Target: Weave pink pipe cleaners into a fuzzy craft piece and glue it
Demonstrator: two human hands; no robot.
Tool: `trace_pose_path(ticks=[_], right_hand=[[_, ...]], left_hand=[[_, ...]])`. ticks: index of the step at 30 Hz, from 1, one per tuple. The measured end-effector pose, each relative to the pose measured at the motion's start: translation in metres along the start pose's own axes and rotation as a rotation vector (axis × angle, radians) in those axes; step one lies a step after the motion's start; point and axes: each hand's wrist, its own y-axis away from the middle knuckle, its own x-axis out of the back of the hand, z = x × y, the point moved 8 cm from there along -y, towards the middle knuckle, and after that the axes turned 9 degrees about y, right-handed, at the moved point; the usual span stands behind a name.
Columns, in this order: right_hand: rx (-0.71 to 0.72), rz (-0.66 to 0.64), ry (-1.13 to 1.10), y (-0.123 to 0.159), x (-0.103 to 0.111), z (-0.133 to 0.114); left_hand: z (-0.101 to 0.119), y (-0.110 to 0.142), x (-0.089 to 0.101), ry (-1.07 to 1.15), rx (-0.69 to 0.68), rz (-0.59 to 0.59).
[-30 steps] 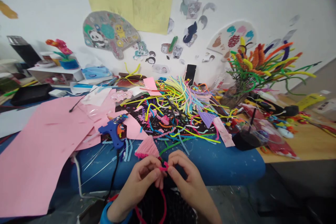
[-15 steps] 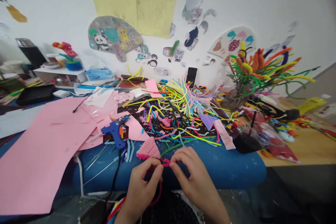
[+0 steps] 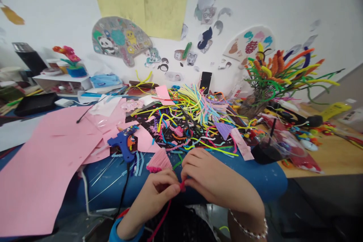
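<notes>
A bright pink pipe cleaner (image 3: 163,219) is pinched between my two hands at the table's front edge, its loose end trailing down toward my lap. My left hand (image 3: 159,189) grips it with thumb and forefinger. Close beside, my right hand (image 3: 202,176) is closed on the short bent part (image 3: 182,186) of the same pipe cleaner, the back of the hand turned up and hiding most of the fingertips. Just behind my left hand lies a pink fan-shaped piece (image 3: 159,160) with a darker fuzzy edge. A green pipe cleaner (image 3: 178,163) shows behind the hands.
To the left are a blue glue gun (image 3: 124,143) with a black cord and large pink sheets (image 3: 70,132). Loose pipe cleaners (image 3: 195,109) are heaped behind. A dark cup with a straw (image 3: 265,151) and a vase of pipe-cleaner stems (image 3: 252,106) stand right.
My right hand has turned over, wrist swung out to the right, bending the pink pipe cleaner. Both hands are closer together, and the loose end now hangs in view below my left hand.
</notes>
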Motion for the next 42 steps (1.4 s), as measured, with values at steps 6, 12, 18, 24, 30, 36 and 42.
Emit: trace_pose_path(ticks=[6, 12, 18, 24, 30, 36, 42], right_hand=[[0.117, -0.059, 0.038, 0.000, 0.012, -0.011], [0.102, -0.097, 0.078, -0.007, 0.029, -0.010], [0.179, -0.106, -0.009, -0.014, 0.060, 0.002], [-0.024, 0.086, -0.091, -0.012, 0.073, 0.012], [-0.414, 0.401, -0.456, 0.014, 0.016, 0.015], [-0.512, 0.732, -0.577, 0.031, -0.026, 0.019], [-0.410, 0.862, -0.431, 0.036, -0.031, 0.010]], left_hand=[[0.019, -0.004, -0.012, -0.062, -0.026, -0.088], [0.037, -0.016, -0.021, 0.037, -0.069, -0.118], [0.054, -0.031, -0.035, 0.129, -0.077, -0.172], [0.071, -0.031, -0.027, 0.065, -0.200, -0.001], [0.047, -0.021, -0.010, 0.214, -0.261, 0.193], [0.021, -0.022, -0.006, 0.318, -0.262, 0.199], [0.000, -0.022, -0.008, 0.392, -0.178, 0.079]])
